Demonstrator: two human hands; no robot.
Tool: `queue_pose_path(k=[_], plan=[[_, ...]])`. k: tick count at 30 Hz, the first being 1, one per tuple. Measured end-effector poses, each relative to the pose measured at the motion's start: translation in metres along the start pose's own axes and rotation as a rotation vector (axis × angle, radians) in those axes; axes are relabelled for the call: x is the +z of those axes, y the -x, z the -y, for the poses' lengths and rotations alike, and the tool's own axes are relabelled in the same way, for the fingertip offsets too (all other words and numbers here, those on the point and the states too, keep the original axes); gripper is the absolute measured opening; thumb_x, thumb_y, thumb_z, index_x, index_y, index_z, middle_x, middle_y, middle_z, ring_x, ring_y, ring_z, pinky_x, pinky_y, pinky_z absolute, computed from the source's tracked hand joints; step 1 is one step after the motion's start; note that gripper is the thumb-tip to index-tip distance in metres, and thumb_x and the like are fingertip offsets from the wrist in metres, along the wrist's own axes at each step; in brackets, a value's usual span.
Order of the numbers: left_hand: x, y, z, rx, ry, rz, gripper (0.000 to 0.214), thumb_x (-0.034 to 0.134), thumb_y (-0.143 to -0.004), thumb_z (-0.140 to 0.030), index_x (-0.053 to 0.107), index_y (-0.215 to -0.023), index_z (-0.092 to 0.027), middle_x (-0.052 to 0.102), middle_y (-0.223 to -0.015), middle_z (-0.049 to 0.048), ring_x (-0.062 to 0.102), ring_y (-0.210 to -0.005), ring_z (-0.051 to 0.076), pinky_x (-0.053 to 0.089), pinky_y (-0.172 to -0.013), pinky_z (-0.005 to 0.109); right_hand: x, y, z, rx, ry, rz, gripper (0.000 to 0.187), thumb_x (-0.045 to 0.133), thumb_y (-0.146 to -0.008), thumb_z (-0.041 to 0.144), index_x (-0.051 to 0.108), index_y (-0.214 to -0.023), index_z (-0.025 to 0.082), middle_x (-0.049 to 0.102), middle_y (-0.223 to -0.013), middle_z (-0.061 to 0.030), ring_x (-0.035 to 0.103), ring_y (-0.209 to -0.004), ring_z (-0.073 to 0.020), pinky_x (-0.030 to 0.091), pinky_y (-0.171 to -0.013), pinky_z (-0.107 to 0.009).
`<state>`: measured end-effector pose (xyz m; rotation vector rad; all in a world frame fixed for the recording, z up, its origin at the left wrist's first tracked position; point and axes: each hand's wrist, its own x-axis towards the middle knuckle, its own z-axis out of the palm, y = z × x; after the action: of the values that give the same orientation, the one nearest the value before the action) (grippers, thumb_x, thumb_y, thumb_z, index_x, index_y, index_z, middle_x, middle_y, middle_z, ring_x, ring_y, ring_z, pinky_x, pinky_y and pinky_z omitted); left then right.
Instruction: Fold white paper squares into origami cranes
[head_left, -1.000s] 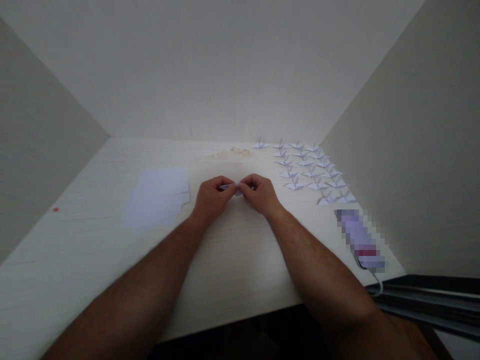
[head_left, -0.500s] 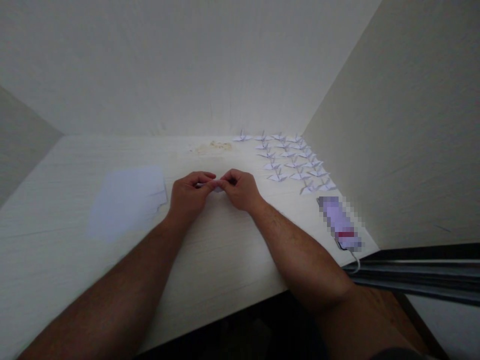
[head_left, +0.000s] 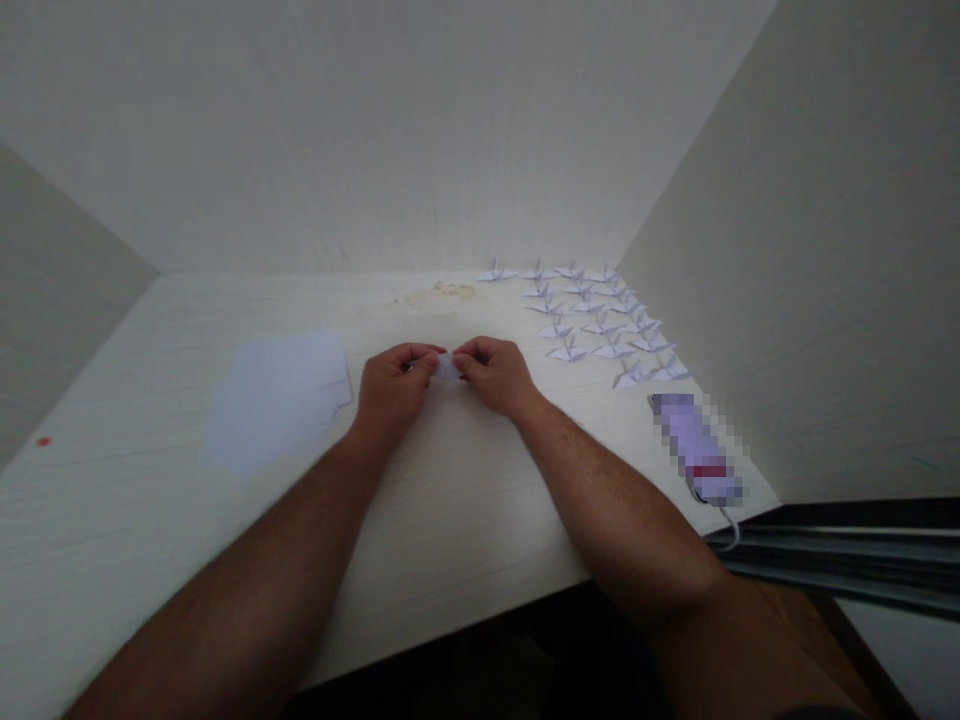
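Observation:
A small folded piece of white paper (head_left: 447, 367) is pinched between my two hands, a little above the pale tabletop (head_left: 442, 520). My left hand (head_left: 397, 382) grips its left side between thumb and fingers. On its right side, my right hand (head_left: 495, 372) holds it the same way. The fingers cover much of the paper, so its exact folds cannot be made out. To the left of my left hand lie white paper sheets (head_left: 277, 400). Beyond my right hand, several white origami cranes (head_left: 568, 350) stand in rows.
A phone (head_left: 694, 450) with a blurred screen lies by the table's right edge, its white cable (head_left: 731, 530) hanging over. Walls (head_left: 375, 150) close off the back and sides. Brownish stains (head_left: 454, 290) mark the rear of the table, and a red spot (head_left: 44, 441) shows at far left.
The whole view has shifted slightly, so things appear farther right. My thumbs have moved apart along the folded paper, and more of it shows between them.

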<state>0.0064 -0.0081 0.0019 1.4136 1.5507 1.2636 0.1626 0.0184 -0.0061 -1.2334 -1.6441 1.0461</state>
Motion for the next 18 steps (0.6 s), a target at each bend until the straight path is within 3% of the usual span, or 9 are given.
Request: queue_pose_path(k=[4, 7, 11, 14, 18], plan=[[0.001, 0.000, 0.002, -0.003, 0.039, 0.015, 0.017, 0.064, -0.076, -0.028, 0.076, -0.083, -0.019, 0.070, -0.071, 0.0010, 0.052, -0.058, 0.011, 0.042, -0.054, 0.023, -0.001, 0.000, 0.001, -0.020, 0.045, -0.037, 0.013, 0.064, -0.082, 0.028, 0.068, -0.075, 0.018, 0.066, -0.066, 0.0012, 0.057, -0.062, -0.0113, 0.043, -0.061, -0.025], [0.002, 0.000, 0.002, -0.034, 0.160, 0.042, 0.017, 0.064, -0.076, -0.032, 0.074, -0.079, -0.018, 0.073, -0.081, 0.0040, 0.057, -0.063, 0.013, 0.044, -0.055, 0.024, -0.001, 0.000, 0.000, -0.021, 0.018, -0.033, 0.014, 0.063, -0.082, 0.029, 0.067, -0.075, 0.018, 0.065, -0.066, 0.0019, 0.057, -0.062, -0.0114, 0.044, -0.063, -0.026], [-0.002, -0.003, -0.002, -0.125, 0.474, 0.119, 0.043, 0.049, -0.084, -0.054, 0.069, -0.075, -0.017, 0.074, -0.095, 0.0120, 0.067, -0.080, 0.021, 0.049, -0.056, 0.027, -0.002, -0.001, -0.001, -0.150, -0.063, -0.104, 0.009, 0.066, -0.081, 0.029, 0.069, -0.080, 0.021, 0.065, -0.080, 0.0002, 0.059, -0.076, -0.0129, 0.047, -0.070, -0.026], [-0.007, -0.005, -0.007, -0.224, 0.561, 0.208, 0.053, 0.040, -0.085, -0.062, 0.068, -0.084, -0.017, 0.074, -0.095, 0.0141, 0.070, -0.077, 0.023, 0.050, -0.054, 0.030, -0.004, 0.001, 0.002, -0.238, -0.011, -0.166, 0.007, 0.067, -0.083, 0.029, 0.071, -0.083, 0.023, 0.063, -0.084, -0.0004, 0.058, -0.080, -0.0138, 0.048, -0.075, -0.028], [-0.011, -0.004, -0.009, -0.267, 0.575, 0.327, 0.046, 0.049, -0.081, -0.052, 0.069, -0.099, -0.014, 0.074, -0.094, 0.0138, 0.070, -0.069, 0.022, 0.048, -0.051, 0.029, -0.005, 0.005, 0.007, -0.303, 0.069, -0.197, 0.005, 0.067, -0.085, 0.024, 0.072, -0.082, 0.026, 0.066, -0.082, -0.0001, 0.059, -0.087, -0.0165, 0.048, -0.088, -0.033]])
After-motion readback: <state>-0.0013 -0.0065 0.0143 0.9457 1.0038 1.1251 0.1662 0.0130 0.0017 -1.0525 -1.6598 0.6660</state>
